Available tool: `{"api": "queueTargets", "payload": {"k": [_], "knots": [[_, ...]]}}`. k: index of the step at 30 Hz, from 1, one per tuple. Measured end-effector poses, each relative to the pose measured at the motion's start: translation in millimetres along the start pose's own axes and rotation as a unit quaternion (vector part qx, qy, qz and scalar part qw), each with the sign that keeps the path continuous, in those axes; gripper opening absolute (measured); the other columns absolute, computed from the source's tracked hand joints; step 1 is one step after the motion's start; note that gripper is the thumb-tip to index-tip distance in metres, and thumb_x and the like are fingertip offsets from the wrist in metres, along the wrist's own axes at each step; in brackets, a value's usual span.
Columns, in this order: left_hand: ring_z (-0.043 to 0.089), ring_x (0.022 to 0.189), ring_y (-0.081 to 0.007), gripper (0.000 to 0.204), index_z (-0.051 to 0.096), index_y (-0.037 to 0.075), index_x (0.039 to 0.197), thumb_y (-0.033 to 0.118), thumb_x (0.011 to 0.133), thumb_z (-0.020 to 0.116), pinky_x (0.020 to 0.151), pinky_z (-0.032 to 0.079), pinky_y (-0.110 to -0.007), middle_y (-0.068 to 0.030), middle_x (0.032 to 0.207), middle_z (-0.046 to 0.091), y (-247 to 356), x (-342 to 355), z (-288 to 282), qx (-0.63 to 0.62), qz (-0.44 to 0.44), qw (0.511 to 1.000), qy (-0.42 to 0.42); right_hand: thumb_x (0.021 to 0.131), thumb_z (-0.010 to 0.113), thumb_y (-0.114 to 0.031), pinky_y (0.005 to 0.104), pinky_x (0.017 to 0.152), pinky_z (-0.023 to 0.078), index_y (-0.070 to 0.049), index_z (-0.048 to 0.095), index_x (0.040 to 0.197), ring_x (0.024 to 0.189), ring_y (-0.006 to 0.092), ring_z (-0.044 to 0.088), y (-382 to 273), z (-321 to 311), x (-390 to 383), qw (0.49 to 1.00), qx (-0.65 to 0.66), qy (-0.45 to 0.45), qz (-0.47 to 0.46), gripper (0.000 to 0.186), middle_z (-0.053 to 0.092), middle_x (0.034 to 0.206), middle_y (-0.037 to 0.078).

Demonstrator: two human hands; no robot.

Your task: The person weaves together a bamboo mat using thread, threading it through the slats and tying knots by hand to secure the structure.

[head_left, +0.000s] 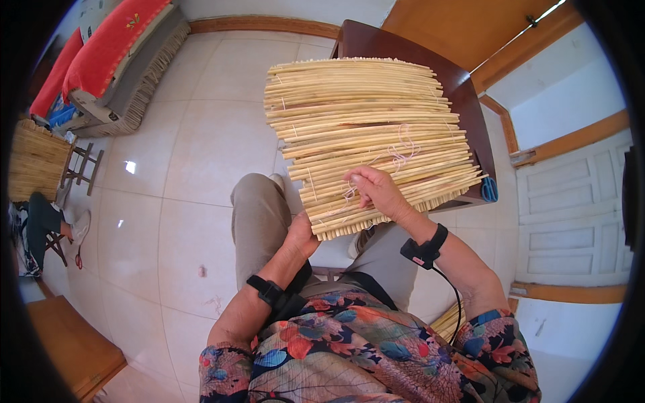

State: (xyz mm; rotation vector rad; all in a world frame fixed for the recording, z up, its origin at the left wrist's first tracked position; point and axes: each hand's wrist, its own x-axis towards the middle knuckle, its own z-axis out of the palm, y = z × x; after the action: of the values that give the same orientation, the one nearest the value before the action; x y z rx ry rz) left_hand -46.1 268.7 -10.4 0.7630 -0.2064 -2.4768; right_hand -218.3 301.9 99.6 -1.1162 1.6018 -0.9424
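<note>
A mat of pale yellow reed stalks (363, 111), bound with white stitches, rests across a dark brown table and reaches out over my knees. At its near left corner, my left hand (302, 236) grips the edge, with most fingers hidden beneath. My right hand (381, 191) is above the near part of the mat, its fingers curled into a pinch on a thin white thread. Thread (349, 193) shows beside those fingertips. A loose tangle of pinkish-white thread (402, 158) lies on the stalks farther up.
Under the mat's far right side stands the dark table (463, 101); blue-handled scissors (490, 190) are at its right edge. At left, another person's leg (47, 221) shows beside a second reed mat (37, 161), with red-handled scissors (78, 258) on the tiles. More stalks (447, 322) lie behind my right arm.
</note>
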Motion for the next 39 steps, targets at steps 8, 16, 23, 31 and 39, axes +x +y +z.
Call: {"api": "queueTargets", "payload": {"k": [8, 16, 23, 31, 39], "knots": [[0.060, 0.091, -0.0224, 0.022, 0.055, 0.002, 0.107, 0.003, 0.085, 0.049, 0.079, 0.051, -0.036, -0.0116, 0.103, 0.060, 6.6, -6.5, 4.9, 0.047, 0.058, 0.997, 0.000, 0.091, 0.045, -0.022, 0.0206, 0.059, 0.050, -0.002, 0.055, 0.099, 0.057, 0.0043, 0.051, 12.4, -7.0, 0.4, 0.993, 0.122, -0.005, -0.004, 0.023, 0.047, 0.064, -0.003], [0.059, 0.093, -0.0211, 0.025, 0.054, 0.002, 0.109, 0.001, 0.084, 0.052, 0.080, 0.051, -0.034, -0.0105, 0.104, 0.059, 7.9, -12.4, 12.2, 0.082, 0.137, 0.987, -0.028, 0.091, 0.045, -0.020, 0.0222, 0.065, 0.050, -0.001, 0.055, 0.103, 0.065, 0.0066, 0.054, 5.3, -9.2, -1.5, 0.985, 0.172, 0.007, 0.000, 0.024, 0.055, 0.078, 0.001], [0.060, 0.092, -0.0193, 0.028, 0.051, 0.001, 0.112, 0.001, 0.084, 0.052, 0.076, 0.051, -0.032, -0.0088, 0.106, 0.059, 17.5, -15.0, 13.4, 0.117, 0.077, 0.990, -0.019, 0.091, 0.045, -0.017, 0.0248, 0.075, 0.049, 0.000, 0.053, 0.107, 0.078, 0.0108, 0.056, 4.3, -11.5, -0.8, 0.982, 0.188, -0.015, 0.014, 0.024, 0.056, 0.085, 0.004], [0.060, 0.090, -0.0190, 0.027, 0.052, 0.004, 0.112, 0.004, 0.085, 0.052, 0.075, 0.052, -0.033, -0.0089, 0.106, 0.059, 15.3, -14.2, 10.9, 0.120, 0.061, 0.991, -0.002, 0.091, 0.043, -0.013, 0.0307, 0.082, 0.048, 0.005, 0.051, 0.105, 0.089, 0.0187, 0.056, 7.3, -11.4, -0.5, 0.965, 0.260, -0.016, -0.005, 0.025, 0.054, 0.093, 0.010], [0.057, 0.098, -0.0201, 0.031, 0.050, 0.002, 0.115, 0.001, 0.084, 0.052, 0.085, 0.048, -0.033, -0.0101, 0.110, 0.057, 16.0, -18.0, 13.7, 0.046, 0.063, 0.992, -0.102, 0.090, 0.043, -0.012, 0.0308, 0.082, 0.048, 0.005, 0.050, 0.105, 0.090, 0.0196, 0.056, -4.6, -13.9, -8.2, 0.967, 0.254, -0.014, -0.008, 0.024, 0.054, 0.092, 0.010]]}}
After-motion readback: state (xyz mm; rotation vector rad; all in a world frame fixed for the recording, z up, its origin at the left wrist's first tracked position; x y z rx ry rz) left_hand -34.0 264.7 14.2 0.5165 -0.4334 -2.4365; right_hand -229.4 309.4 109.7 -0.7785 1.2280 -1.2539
